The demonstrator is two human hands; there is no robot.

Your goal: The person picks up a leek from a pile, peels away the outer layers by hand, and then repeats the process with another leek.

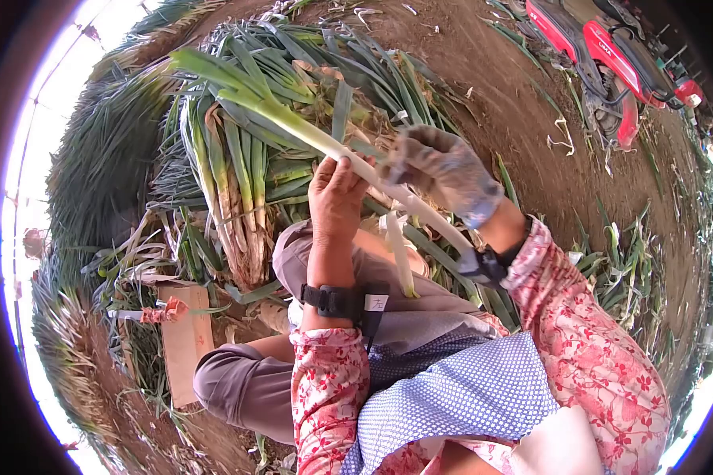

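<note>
My bare left hand (338,194) is closed around the white stalk of a large green onion (313,136). The onion slants across in front of me, green leaves to the upper left and white end at the lower right. Over the stalk's middle, my gloved right hand (444,170) has its fingers curled together, slightly blurred. Whether a bit of skin is pinched in them is hidden. A pale peeled strip (400,257) hangs below the stalk, over my leg.
A heap of green onions (238,158) lies ahead, with more piled at the left (103,158). On my left, a tool with an orange-wrapped handle (165,310) rests at a wooden board (186,348). Leaf scraps (622,269) litter the soil at right. A red vehicle (610,59) stands far right.
</note>
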